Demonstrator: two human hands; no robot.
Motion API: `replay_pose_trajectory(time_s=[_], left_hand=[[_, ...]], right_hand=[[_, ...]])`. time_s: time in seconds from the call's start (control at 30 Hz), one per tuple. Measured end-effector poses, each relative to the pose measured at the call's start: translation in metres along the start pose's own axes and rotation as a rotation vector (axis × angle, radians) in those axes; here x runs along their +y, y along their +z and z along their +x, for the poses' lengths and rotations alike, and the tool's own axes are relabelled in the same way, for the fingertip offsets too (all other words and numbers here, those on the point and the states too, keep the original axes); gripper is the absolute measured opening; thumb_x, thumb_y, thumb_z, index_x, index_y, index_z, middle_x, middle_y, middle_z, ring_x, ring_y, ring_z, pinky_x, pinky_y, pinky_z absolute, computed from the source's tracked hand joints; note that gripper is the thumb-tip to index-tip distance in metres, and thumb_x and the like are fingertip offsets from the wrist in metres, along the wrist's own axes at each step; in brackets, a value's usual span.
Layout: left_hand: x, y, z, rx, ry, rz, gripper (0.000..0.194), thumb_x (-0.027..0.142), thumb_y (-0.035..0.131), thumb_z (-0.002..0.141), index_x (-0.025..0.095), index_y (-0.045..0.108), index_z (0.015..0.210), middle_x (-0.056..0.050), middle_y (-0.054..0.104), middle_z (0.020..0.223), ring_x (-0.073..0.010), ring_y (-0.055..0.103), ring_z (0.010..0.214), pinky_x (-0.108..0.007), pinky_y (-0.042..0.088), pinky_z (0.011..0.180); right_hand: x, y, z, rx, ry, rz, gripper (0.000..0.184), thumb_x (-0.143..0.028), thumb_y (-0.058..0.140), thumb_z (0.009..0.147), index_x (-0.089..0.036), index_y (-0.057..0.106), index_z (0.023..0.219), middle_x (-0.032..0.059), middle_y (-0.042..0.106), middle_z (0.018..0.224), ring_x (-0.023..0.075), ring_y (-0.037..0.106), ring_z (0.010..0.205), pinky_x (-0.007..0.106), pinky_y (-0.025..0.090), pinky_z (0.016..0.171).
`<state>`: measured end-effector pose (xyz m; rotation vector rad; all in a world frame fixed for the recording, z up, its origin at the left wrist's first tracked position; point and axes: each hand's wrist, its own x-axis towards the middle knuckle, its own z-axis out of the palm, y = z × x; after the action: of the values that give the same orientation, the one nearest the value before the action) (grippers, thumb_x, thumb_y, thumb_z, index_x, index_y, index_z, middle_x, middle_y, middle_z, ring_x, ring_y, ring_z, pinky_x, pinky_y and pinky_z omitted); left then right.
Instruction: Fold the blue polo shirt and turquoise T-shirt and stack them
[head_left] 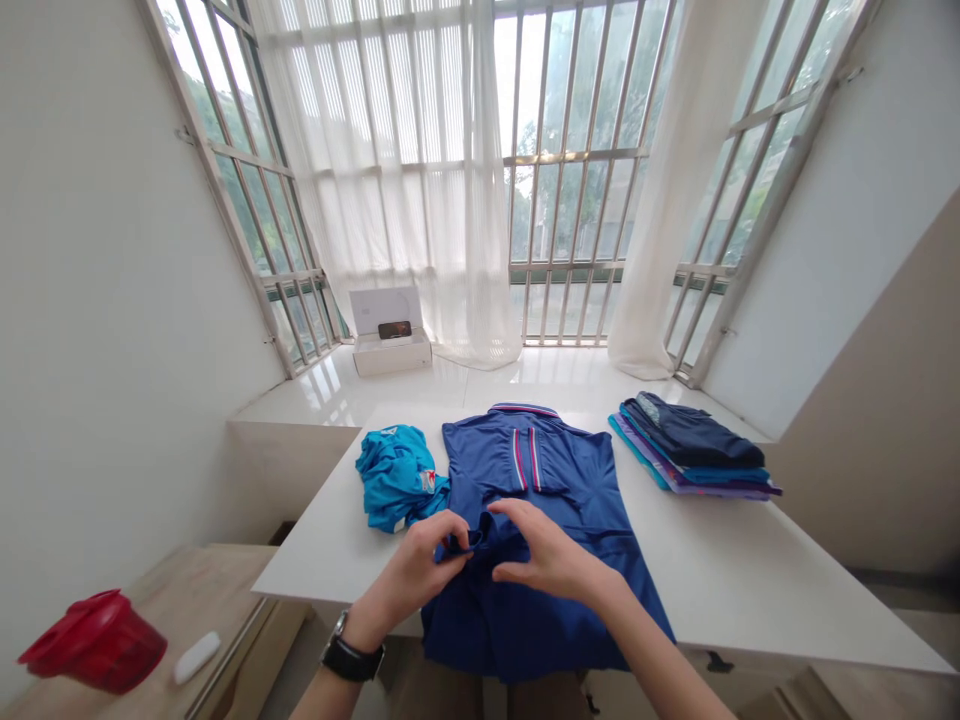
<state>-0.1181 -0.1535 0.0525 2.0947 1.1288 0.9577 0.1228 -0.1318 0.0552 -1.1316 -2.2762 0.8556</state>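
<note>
A navy blue polo shirt [577,470] lies front down on the white table, its striped collar at the far end and both sleeves folded inward so their striped cuffs sit side by side. Its lower part hangs over the near edge. My left hand [427,555], with a black watch on the wrist, pinches a bunched fold of the shirt near its left side. Just right of that fold, my right hand [544,550] hovers over the cloth, thumb and fingers apart, with nothing between them.
A crumpled bright blue garment [397,475] lies left of the shirt. On the right is a stack of folded clothes [694,450]. An opened white box with a phone [394,330] stands on the window ledge. A red container [101,640] sits on a wooden cabinet at lower left.
</note>
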Motion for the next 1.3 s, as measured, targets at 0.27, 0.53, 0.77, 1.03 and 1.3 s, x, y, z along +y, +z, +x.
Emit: replay_pose_trajectory(time_s=[0.27, 0.53, 0.77, 1.03, 1.3], left_hand=[[-0.015, -0.001, -0.012, 0.096, -0.399, -0.354, 0.064, 0.039, 0.074, 0.077, 0.021, 0.044, 0.131, -0.013, 0.057, 0.126, -0.0214, 0.064, 0.100, -0.034, 0.052, 0.084], [-0.009, 0.011, -0.017, -0.113, -0.449, -0.304, 0.045, 0.042, 0.074, 0.078, 0.015, 0.061, 0.112, -0.004, 0.063, 0.091, -0.0203, 0.062, 0.085, -0.030, 0.049, 0.074], [-0.014, 0.012, -0.020, -0.194, -0.484, -0.472, 0.091, 0.061, 0.065, 0.084, 0.021, 0.023, 0.154, -0.016, 0.052, 0.139, -0.0272, 0.059, 0.111, -0.038, 0.047, 0.095], [-0.017, 0.030, 0.006, -0.243, -0.512, -1.040, 0.075, 0.061, 0.056, 0.091, 0.020, 0.035, 0.151, -0.008, 0.070, 0.103, -0.0231, 0.067, 0.096, -0.037, 0.049, 0.090], [-0.010, 0.035, 0.027, -0.241, -0.485, -1.236, 0.049, 0.034, 0.072, 0.087, 0.016, 0.058, 0.131, -0.011, 0.071, 0.113, -0.0238, 0.070, 0.099, -0.036, 0.051, 0.092]], right_hand=[[0.015, 0.004, 0.023, 0.035, -0.019, 0.284, 0.020, -0.039, 0.065, 0.084, -0.019, 0.069, 0.082, -0.0008, 0.068, 0.079, 0.0174, 0.059, 0.078, 0.030, 0.048, 0.074], [0.014, 0.003, 0.008, 0.073, 0.081, 0.528, 0.051, -0.052, 0.076, 0.075, -0.023, 0.067, 0.116, 0.0045, 0.071, 0.105, 0.0240, 0.064, 0.098, 0.039, 0.051, 0.089], [-0.003, -0.006, 0.006, 0.042, 0.064, 0.748, 0.041, -0.047, 0.077, 0.078, -0.026, 0.065, 0.111, 0.0025, 0.072, 0.098, 0.0204, 0.068, 0.092, 0.034, 0.053, 0.083], [-0.007, -0.012, 0.010, 0.087, 0.082, 0.940, 0.045, -0.041, 0.081, 0.076, -0.027, 0.062, 0.114, -0.0014, 0.072, 0.090, 0.0130, 0.069, 0.078, 0.024, 0.053, 0.071], [-0.001, -0.031, -0.011, 0.077, 0.158, 0.790, 0.060, -0.047, 0.081, 0.073, -0.025, 0.058, 0.123, 0.0029, 0.072, 0.103, 0.0200, 0.068, 0.097, 0.033, 0.054, 0.085]])
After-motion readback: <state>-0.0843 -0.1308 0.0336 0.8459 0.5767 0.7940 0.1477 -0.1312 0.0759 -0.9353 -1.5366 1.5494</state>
